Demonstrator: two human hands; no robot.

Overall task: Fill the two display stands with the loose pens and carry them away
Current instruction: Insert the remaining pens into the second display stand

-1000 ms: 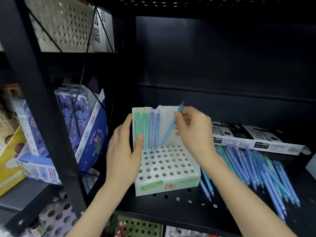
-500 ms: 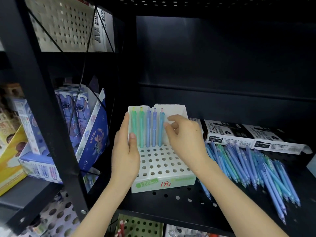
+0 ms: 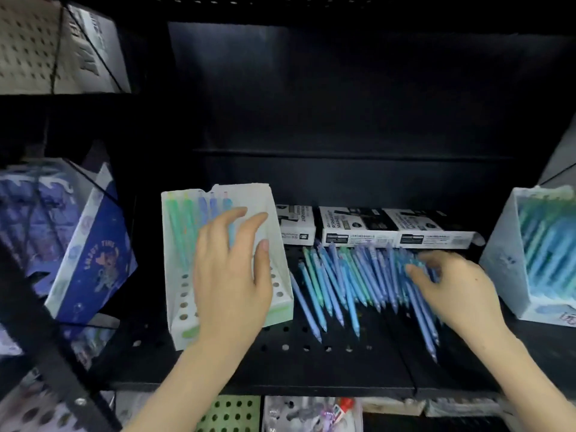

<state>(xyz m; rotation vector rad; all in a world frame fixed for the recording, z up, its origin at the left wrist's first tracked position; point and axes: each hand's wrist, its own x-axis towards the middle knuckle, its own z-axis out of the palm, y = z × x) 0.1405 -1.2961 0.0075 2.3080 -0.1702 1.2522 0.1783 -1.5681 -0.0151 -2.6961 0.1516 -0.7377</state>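
A white perforated display stand (image 3: 177,294) sits left of centre on the black shelf, with several green and blue pens standing along its back row. My left hand (image 3: 232,275) hovers over the stand with fingers spread, holding nothing. A heap of loose blue and green pens (image 3: 349,282) lies to the stand's right. My right hand (image 3: 452,285) rests on the right side of that heap, fingers curled among the pens; the blur hides whether any pen is gripped. A second stand (image 3: 511,263), packed with blue pens, stands at the far right.
Black-and-white marker boxes (image 3: 358,229) line the shelf behind the pen heap. A blue cartoon-printed box (image 3: 93,260) leans at the left beyond a black slanted frame post (image 3: 40,332). The perforated black shelf (image 3: 280,363) has bare room along its front edge.
My right hand left the stand and moved right onto the loose pens. My left hand let go of the stand's side and now hovers over it. The view has shifted right.
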